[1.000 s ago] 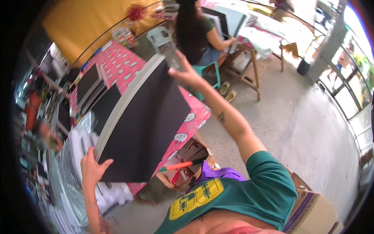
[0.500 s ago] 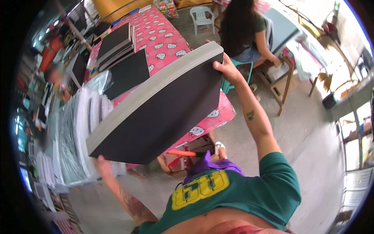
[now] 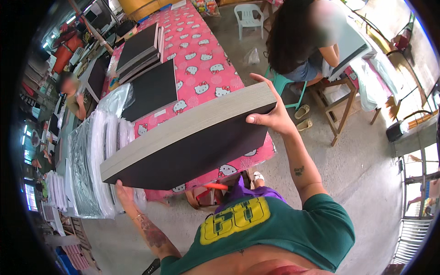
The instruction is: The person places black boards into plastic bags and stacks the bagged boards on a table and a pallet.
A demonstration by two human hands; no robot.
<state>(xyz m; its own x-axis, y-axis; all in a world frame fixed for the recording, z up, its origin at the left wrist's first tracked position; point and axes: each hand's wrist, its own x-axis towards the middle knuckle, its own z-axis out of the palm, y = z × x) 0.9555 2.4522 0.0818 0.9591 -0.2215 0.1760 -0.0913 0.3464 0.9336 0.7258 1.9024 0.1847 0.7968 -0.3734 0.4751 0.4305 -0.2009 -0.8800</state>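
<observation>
Between my two hands I hold a large rectangular black panel (image 3: 197,151) with a thick silvery-grey edge, tilted over the near end of the table. My left hand (image 3: 125,193) grips its lower left corner, thumb on the black side. At the upper right corner my right hand (image 3: 275,110) clasps the edge, its thumb on the black face and fingers behind. Beyond the panel, another black panel (image 3: 153,89) lies flat on the pink patterned tablecloth (image 3: 201,68). Farther back is a stack of black panels (image 3: 140,48).
Plastic-wrapped white panels (image 3: 89,169) stand upright at the table's left. On the right a person (image 3: 293,50) sits on a green stool (image 3: 282,85) by a wooden-legged table (image 3: 337,123). A white chair (image 3: 250,20) is behind. Another person (image 3: 75,98) is far left.
The panel has dropped at its right end and tipped flatter, with my right hand lower. My view has shifted slightly. The seated person on the right has raised a forearm.
</observation>
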